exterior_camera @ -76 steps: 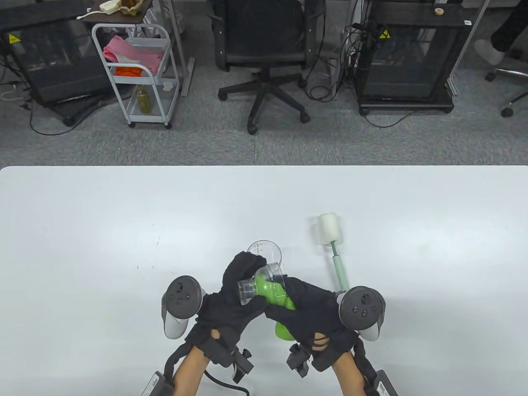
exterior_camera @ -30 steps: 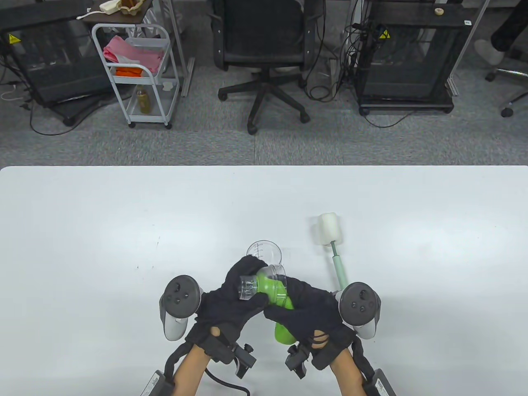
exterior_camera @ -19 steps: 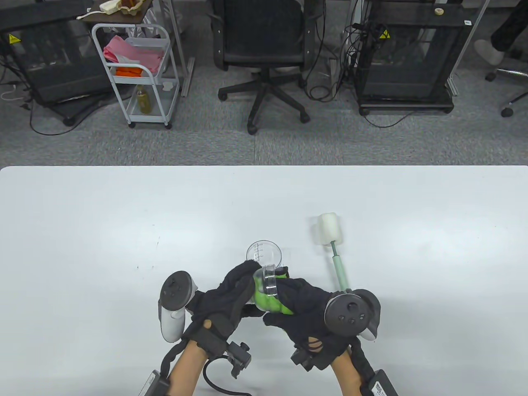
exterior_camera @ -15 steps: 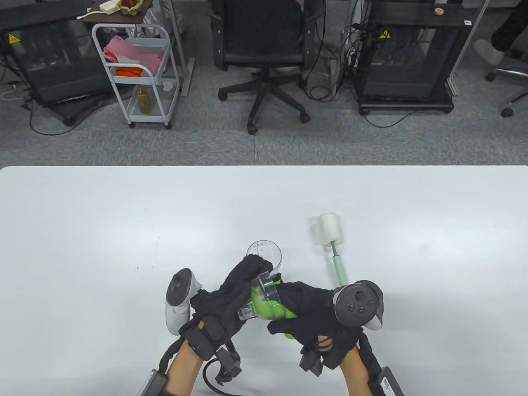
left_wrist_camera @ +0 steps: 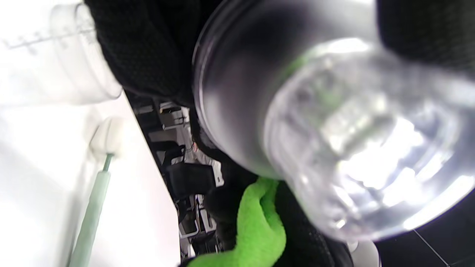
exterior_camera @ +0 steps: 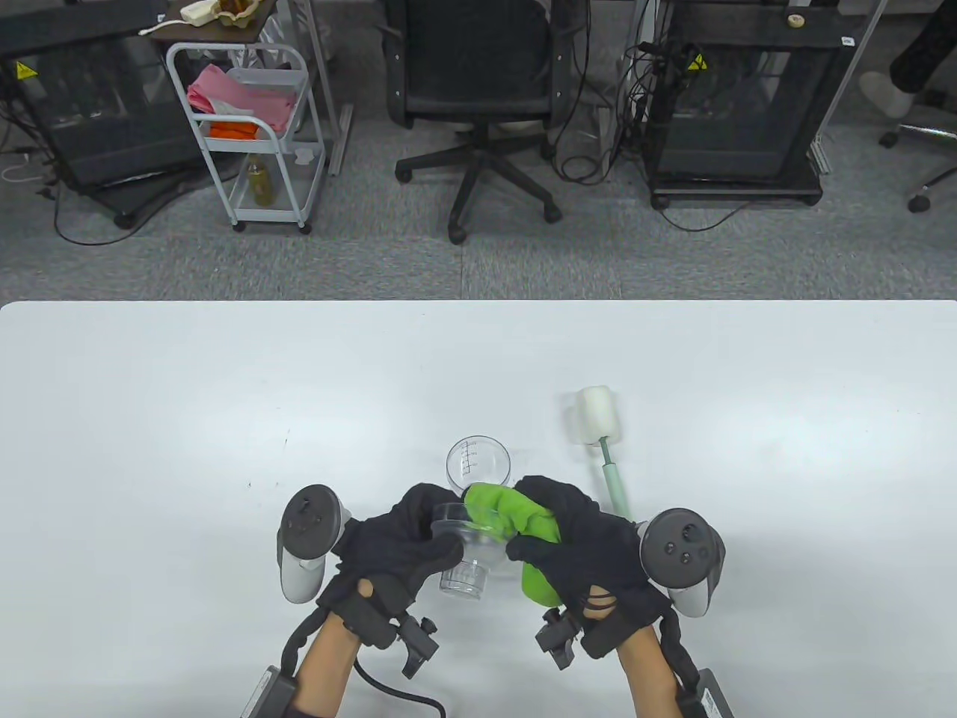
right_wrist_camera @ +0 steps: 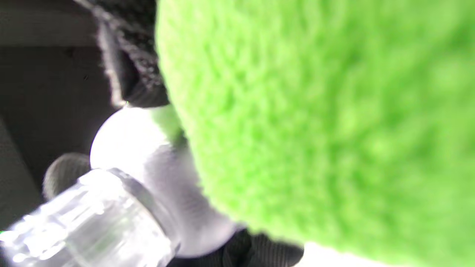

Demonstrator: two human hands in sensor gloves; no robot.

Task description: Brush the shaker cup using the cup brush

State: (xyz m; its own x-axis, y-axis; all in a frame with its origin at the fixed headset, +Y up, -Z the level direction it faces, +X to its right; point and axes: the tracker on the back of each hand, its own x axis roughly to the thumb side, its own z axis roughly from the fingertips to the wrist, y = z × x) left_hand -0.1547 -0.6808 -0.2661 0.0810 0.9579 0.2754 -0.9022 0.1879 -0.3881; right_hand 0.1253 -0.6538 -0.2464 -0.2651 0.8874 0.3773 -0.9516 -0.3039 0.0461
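My left hand (exterior_camera: 404,538) grips a clear shaker piece with a narrow neck (exterior_camera: 463,565), neck pointing toward me; it fills the left wrist view (left_wrist_camera: 334,148). My right hand (exterior_camera: 568,538) holds a green cloth (exterior_camera: 501,512) against the piece's wide rim; the cloth fills the right wrist view (right_wrist_camera: 315,129). The clear shaker cup (exterior_camera: 478,464) with measuring marks stands upright on the table just behind my hands. The cup brush (exterior_camera: 617,486), with a white sponge head (exterior_camera: 594,422) and a pale green handle, lies on the table to the right, untouched; its handle end is hidden by my right hand.
The white table (exterior_camera: 187,419) spreads wide to the left, right and behind. Beyond its far edge are an office chair (exterior_camera: 471,90), a white cart (exterior_camera: 254,134) and black cabinets on the floor.
My left hand has turned the clear piece so its neck points toward me instead of left. The green cloth, earlier pushed inside the piece, is now out at its rim. Cup and brush have not moved.
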